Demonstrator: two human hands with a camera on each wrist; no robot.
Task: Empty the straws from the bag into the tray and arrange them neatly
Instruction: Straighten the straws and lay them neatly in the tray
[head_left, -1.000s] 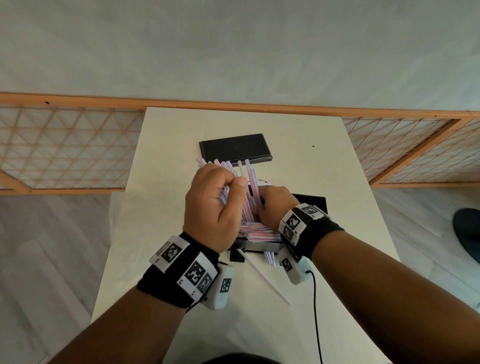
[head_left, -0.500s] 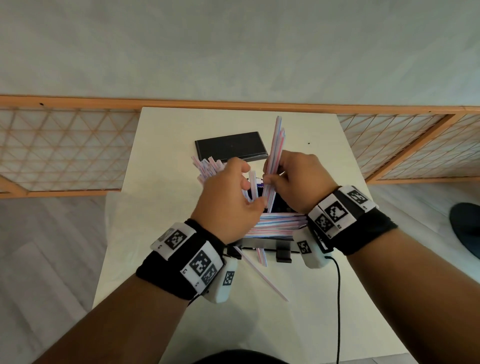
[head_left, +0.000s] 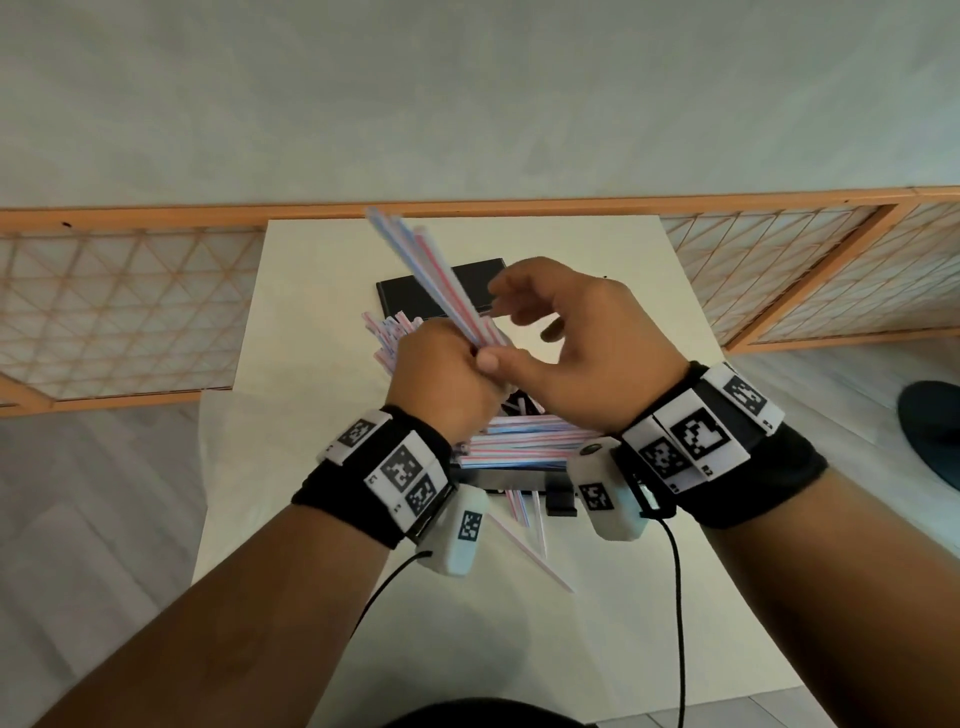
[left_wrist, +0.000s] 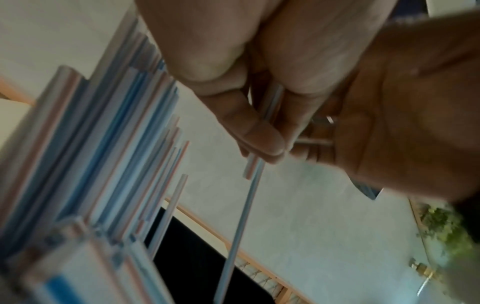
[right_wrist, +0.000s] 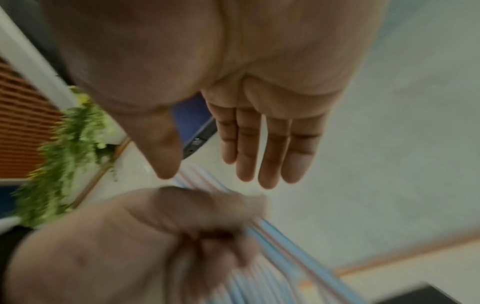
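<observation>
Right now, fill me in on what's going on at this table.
A person is sorting striped straws over a black tray. The left hand grips a bunch of straws that points up and away. The right hand is open beside it, fingers straight, thumb by the bunch. More straws lie flat in the tray, and a few loose straws lie on the table at its near side.

Smooth striped plastic straws, matt pale table, glossy black tray
</observation>
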